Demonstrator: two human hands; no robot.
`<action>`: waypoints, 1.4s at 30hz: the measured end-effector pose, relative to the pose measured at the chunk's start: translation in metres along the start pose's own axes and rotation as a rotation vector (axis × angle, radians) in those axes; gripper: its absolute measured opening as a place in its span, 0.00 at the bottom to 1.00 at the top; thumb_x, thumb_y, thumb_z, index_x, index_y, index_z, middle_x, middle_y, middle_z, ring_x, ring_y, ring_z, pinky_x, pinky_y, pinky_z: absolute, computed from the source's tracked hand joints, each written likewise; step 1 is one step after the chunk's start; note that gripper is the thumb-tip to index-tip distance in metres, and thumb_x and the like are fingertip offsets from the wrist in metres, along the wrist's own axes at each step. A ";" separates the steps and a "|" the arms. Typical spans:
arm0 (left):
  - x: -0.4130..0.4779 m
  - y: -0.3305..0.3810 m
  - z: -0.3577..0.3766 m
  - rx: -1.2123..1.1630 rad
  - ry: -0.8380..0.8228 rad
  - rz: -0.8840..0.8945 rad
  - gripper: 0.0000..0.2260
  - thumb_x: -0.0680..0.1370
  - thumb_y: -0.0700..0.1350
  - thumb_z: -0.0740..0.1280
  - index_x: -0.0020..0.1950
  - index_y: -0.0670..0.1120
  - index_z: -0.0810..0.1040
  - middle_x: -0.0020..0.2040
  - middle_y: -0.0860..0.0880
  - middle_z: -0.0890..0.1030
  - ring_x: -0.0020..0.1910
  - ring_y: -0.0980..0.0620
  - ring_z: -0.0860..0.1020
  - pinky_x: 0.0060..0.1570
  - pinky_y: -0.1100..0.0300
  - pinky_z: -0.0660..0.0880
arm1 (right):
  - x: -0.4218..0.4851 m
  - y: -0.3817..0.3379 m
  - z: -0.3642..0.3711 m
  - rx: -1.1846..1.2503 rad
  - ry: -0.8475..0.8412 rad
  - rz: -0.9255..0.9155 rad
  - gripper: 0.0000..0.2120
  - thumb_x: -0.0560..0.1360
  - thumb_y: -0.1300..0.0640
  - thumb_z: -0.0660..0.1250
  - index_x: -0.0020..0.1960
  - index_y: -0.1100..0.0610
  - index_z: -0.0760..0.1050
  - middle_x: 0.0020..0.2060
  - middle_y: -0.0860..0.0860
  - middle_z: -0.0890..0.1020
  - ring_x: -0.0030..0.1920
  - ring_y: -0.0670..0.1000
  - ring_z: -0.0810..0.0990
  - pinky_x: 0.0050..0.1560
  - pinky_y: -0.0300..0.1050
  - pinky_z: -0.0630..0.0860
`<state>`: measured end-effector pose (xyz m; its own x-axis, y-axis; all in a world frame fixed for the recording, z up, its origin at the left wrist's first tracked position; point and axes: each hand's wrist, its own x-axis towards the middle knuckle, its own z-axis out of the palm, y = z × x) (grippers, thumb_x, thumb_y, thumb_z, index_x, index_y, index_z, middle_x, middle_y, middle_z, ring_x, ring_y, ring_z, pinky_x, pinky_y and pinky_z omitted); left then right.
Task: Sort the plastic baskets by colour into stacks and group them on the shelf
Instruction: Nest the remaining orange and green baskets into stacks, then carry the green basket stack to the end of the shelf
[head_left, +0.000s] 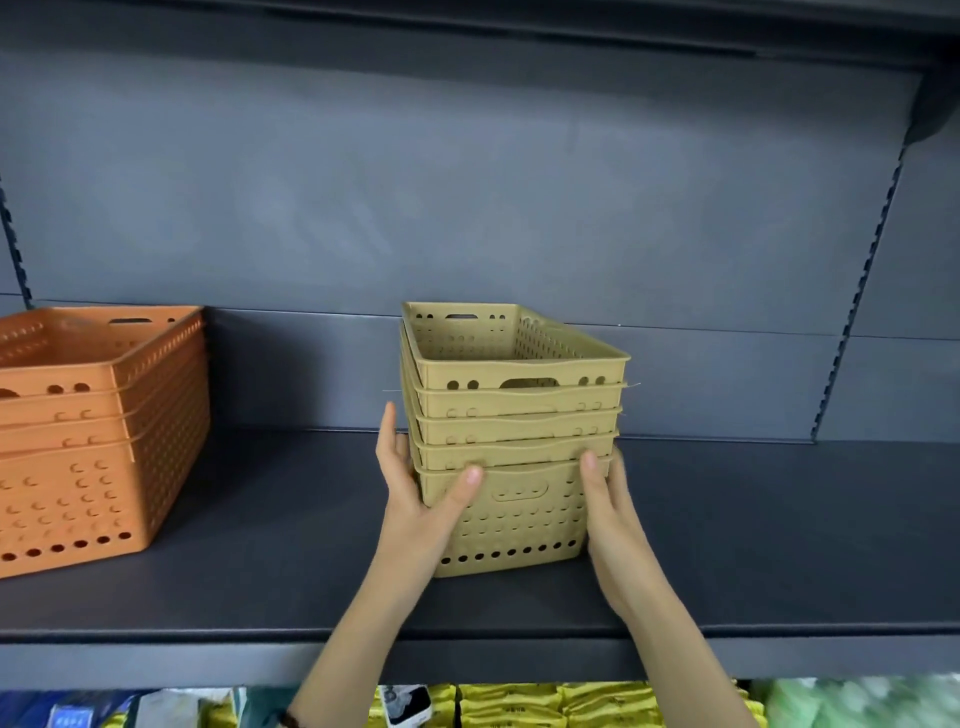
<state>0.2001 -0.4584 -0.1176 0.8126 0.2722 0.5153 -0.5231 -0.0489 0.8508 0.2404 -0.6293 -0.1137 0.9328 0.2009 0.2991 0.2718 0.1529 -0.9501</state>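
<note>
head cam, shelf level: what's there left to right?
orange basket stack → left hand → yellow basket stack → right hand. Both hands grip the yellow stack's sides, on the dark shelf.

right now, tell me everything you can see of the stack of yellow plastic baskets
The stack of yellow plastic baskets is five mustard-yellow rectangular baskets nested upright, with perforated walls, slotted handle cutouts and flared rims. It stands on the dark grey shelf, near mid-shelf, well apart from the stack of orange plastic baskets at the left. The left hand and right hand press against the bottom basket's sides, thumbs on its front.
</note>
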 end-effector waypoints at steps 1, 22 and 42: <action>-0.001 -0.003 0.002 0.000 0.006 -0.013 0.43 0.62 0.59 0.73 0.65 0.75 0.47 0.68 0.67 0.65 0.63 0.74 0.69 0.52 0.78 0.70 | -0.001 0.002 0.002 -0.010 -0.009 0.022 0.34 0.67 0.34 0.62 0.71 0.37 0.58 0.60 0.30 0.71 0.57 0.30 0.70 0.52 0.30 0.69; -0.031 0.095 -0.061 -0.106 0.040 0.168 0.28 0.70 0.59 0.67 0.66 0.72 0.60 0.63 0.66 0.76 0.64 0.65 0.74 0.56 0.70 0.74 | -0.055 -0.068 0.101 -0.038 0.330 -0.278 0.24 0.60 0.31 0.63 0.52 0.42 0.77 0.44 0.29 0.82 0.47 0.32 0.80 0.49 0.39 0.76; -0.174 0.260 -0.295 0.039 0.269 0.236 0.32 0.60 0.71 0.71 0.61 0.79 0.62 0.66 0.69 0.73 0.66 0.64 0.73 0.66 0.54 0.72 | -0.222 -0.136 0.342 0.115 0.201 -0.537 0.15 0.66 0.33 0.64 0.37 0.41 0.65 0.24 0.32 0.74 0.26 0.34 0.72 0.29 0.26 0.66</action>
<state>-0.1530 -0.2347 -0.0165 0.5715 0.4919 0.6568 -0.6738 -0.1756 0.7178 -0.0847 -0.3634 -0.0210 0.7012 -0.1191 0.7029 0.7018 0.2893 -0.6511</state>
